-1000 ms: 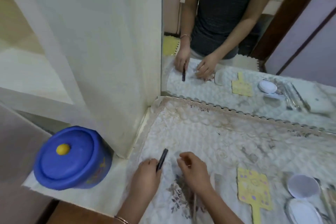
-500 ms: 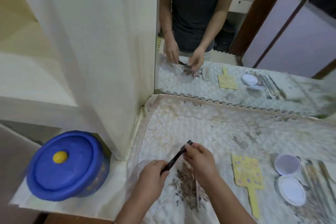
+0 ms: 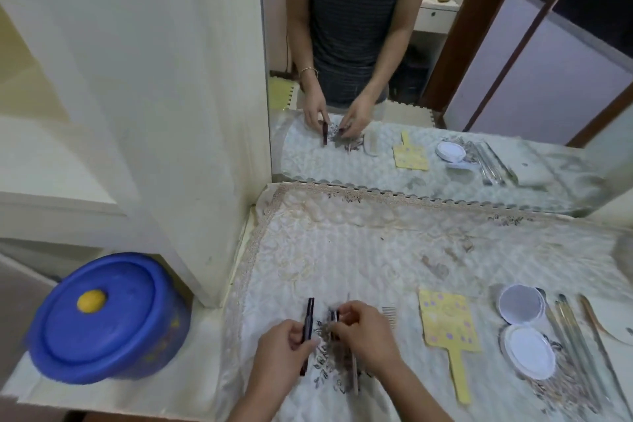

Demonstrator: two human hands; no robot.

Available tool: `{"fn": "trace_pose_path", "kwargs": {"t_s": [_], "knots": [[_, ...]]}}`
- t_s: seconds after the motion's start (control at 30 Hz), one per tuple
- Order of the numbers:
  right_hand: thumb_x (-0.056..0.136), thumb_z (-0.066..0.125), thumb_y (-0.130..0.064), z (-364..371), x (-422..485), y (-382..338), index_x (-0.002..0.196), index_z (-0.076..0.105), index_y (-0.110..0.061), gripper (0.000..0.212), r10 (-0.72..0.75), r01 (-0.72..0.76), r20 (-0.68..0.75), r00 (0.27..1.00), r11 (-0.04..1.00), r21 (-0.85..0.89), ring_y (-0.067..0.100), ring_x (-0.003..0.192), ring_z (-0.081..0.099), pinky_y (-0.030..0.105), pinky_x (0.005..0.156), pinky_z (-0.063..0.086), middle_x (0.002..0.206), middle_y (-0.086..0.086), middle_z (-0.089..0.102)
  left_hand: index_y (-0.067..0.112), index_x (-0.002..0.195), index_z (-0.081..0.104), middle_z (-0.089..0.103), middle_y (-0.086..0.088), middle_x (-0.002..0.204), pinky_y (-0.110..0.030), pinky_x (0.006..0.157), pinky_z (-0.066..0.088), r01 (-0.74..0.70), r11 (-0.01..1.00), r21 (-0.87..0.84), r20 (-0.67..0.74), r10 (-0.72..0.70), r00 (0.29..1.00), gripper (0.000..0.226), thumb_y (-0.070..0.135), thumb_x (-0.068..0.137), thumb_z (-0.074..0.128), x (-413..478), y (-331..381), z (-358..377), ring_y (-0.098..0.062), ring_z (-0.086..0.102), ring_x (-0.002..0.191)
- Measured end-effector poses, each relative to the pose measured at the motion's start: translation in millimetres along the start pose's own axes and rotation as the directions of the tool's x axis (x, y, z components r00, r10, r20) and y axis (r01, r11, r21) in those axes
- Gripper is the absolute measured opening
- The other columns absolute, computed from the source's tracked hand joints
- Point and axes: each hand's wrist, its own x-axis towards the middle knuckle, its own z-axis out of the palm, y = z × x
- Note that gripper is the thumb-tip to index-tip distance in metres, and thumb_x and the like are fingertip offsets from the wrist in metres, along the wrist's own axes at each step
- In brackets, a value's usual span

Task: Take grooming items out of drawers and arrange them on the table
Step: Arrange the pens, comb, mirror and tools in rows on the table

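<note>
My left hand [image 3: 284,346] grips a slim black pencil-like stick [image 3: 308,319] that points away from me, over the quilted white table cover [image 3: 359,250]. Just to its right, my right hand [image 3: 363,336] pinches a small dark, metallic piece [image 3: 334,315], which looks like the stick's cap. A thin stick [image 3: 354,373] lies under my right wrist. A small comb [image 3: 388,313] lies beside that hand. Further right lie a yellow hand mirror [image 3: 447,325], an open round compact [image 3: 522,329] and several long thin tools [image 3: 575,336].
A blue lidded tub with a yellow knob [image 3: 106,319] stands on the lower ledge at left. A white cabinet side [image 3: 178,113] rises beside the table. A wall mirror [image 3: 445,79] at the back reflects the person and the items.
Both hands were on the black stick half a second ago; now they have drawn apart, the left keeping the stick and the right holding a small piece off its end.
</note>
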Motion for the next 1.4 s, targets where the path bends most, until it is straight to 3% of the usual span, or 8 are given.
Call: {"fn": "trace_pose_path", "kwargs": {"t_s": [0.2, 0.3, 0.43, 0.57, 0.7, 0.9, 1.07, 1.4], "knots": [[0.081, 0.064, -0.024, 13.0, 2.6, 1.7, 0.109, 0.060, -0.015, 0.029, -0.070, 0.067, -0.026, 0.997, 0.991, -0.115, 0.008, 0.077, 0.052, 0.011, 0.059, 0.036, 0.072, -0.013, 0.051, 0.023, 0.081, 0.056, 0.063, 0.002, 0.081, -0.028, 0.076, 0.052, -0.005, 0.993, 0.117, -0.032, 0.009, 0.999, 0.015, 0.028, 0.077, 0.070, -1.2, 3.7, 4.3, -0.014, 0.061, 0.078], [0.084, 0.061, -0.024, 16.4, 1.1, 3.4, 0.112, 0.058, -0.016, 0.030, -0.103, 0.096, -0.044, 0.994, 0.987, -0.125, 0.009, 0.078, 0.055, 0.016, 0.068, 0.040, 0.076, -0.010, 0.054, 0.019, 0.105, 0.057, 0.061, -0.001, 0.098, -0.021, 0.077, 0.048, -0.036, 0.990, 0.138, -0.023, 0.040, 0.999, 0.027, 0.030, 0.082, 0.065, -2.8, 4.1, 4.6, -0.013, 0.059, 0.086], [0.087, 0.054, -0.022, 11.6, -4.9, 16.3, 0.099, 0.055, -0.018, 0.013, -0.112, 0.092, -0.090, 0.990, 0.976, -0.197, 0.007, 0.067, 0.047, 0.019, 0.059, 0.038, 0.073, -0.010, 0.049, 0.018, 0.126, 0.046, 0.053, 0.003, 0.105, -0.016, 0.076, 0.042, -0.090, 0.981, 0.170, -0.008, 0.092, 0.996, 0.043, 0.028, 0.086, 0.059, -1.8, 1.8, 5.3, -0.006, 0.055, 0.080], [0.087, 0.051, -0.025, 10.3, -12.5, 26.6, 0.089, 0.035, -0.023, 0.017, -0.075, 0.069, -0.010, 0.997, 0.960, -0.273, 0.018, 0.079, 0.050, 0.028, 0.065, 0.035, 0.082, 0.000, 0.052, 0.021, 0.126, 0.046, 0.048, 0.006, 0.099, -0.019, 0.081, 0.046, -0.128, 0.973, 0.190, 0.046, 0.122, 0.992, 0.041, 0.025, 0.087, 0.058, 2.3, 7.5, 9.9, -0.007, 0.055, 0.086], [0.086, 0.052, -0.027, 14.5, -14.1, 30.9, 0.101, 0.046, -0.017, 0.019, -0.047, 0.037, -0.042, 0.998, 0.978, -0.203, 0.022, 0.077, 0.054, 0.029, 0.068, 0.040, 0.081, -0.002, 0.052, 0.021, 0.124, 0.048, 0.046, 0.009, 0.099, -0.016, 0.083, 0.041, -0.175, 0.961, 0.213, 0.063, 0.165, 0.984, 0.039, 0.021, 0.086, 0.059, 5.2, 10.8, 12.9, -0.007, 0.050, 0.087], [0.084, 0.057, -0.020, 14.8, -8.5, 27.3, 0.080, 0.044, -0.029, 0.017, -0.083, 0.077, -0.062, 0.995, 0.992, -0.098, -0.001, 0.063, 0.050, 0.012, 0.061, 0.040, 0.070, -0.010, 0.055, 0.019, 0.125, 0.049, 0.045, 0.007, 0.099, -0.017, 0.086, 0.042, -0.195, 0.961, 0.197, 0.052, 0.188, 0.981, 0.042, 0.019, 0.084, 0.062, 10.1, 13.1, 18.0, -0.007, 0.048, 0.083], [0.089, 0.049, -0.016, 1.5, -2.7, 39.8, 0.108, 0.053, -0.016, 0.019, -0.136, 0.098, -0.175, 0.975, 0.972, -0.213, 0.010, 0.086, 0.043, 0.021, 0.070, 0.033, 0.095, -0.005, 0.045, 0.020, 0.124, 0.049, 0.047, 0.006, 0.098, -0.016, 0.080, 0.042, -0.198, 0.966, 0.169, 0.071, 0.188, 0.980, 0.043, 0.021, 0.083, 0.063, 12.1, 12.7, 23.9, -0.010, 0.049, 0.082], [0.087, 0.049, -0.018, 8.9, 5.7, 37.2, 0.085, 0.041, -0.021, 0.008, -0.057, 0.042, -0.131, 0.990, 0.993, -0.112, 0.019, 0.071, 0.054, 0.027, 0.057, 0.037, 0.071, -0.002, 0.055, 0.021, 0.121, 0.052, 0.048, 0.009, 0.092, -0.016, 0.078, 0.043, -0.180, 0.971, 0.155, 0.054, 0.174, 0.983, 0.042, 0.019, 0.081, 0.065, 13.0, 18.0, 29.2, -0.010, 0.053, 0.084]]}}
